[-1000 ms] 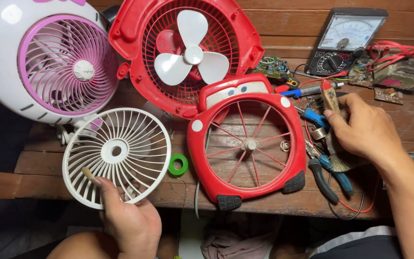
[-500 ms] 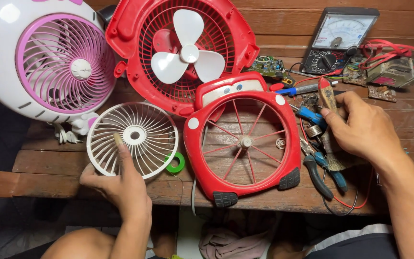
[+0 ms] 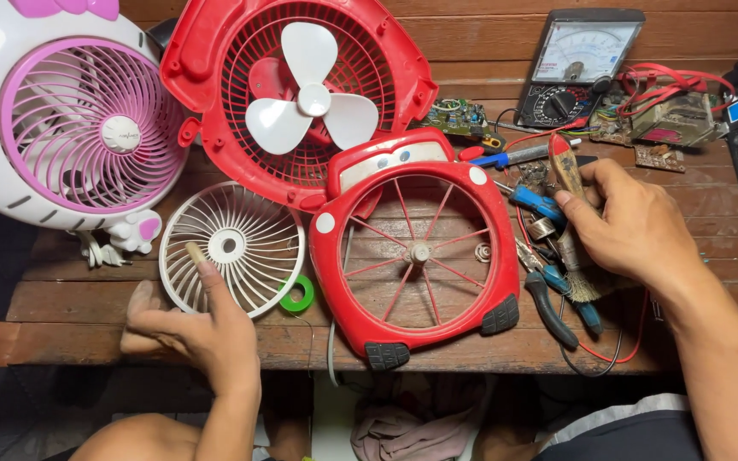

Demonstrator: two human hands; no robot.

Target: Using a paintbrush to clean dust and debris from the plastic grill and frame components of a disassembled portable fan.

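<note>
My counter (image 3: 87, 303): worn brown wooden planks, gaps between boards. Wooden plank wall (image 3: 471, 34) behind, same brown. Dark floor (image 3: 10, 410) below front edge. Light even, soft shadows.

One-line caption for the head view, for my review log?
Left hand touches a white fan grille; right hand holds a wooden-handled tool beside a red fan frame.

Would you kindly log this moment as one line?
left hand: on white grille | right hand: holds brush | red frame: flat between
</note>
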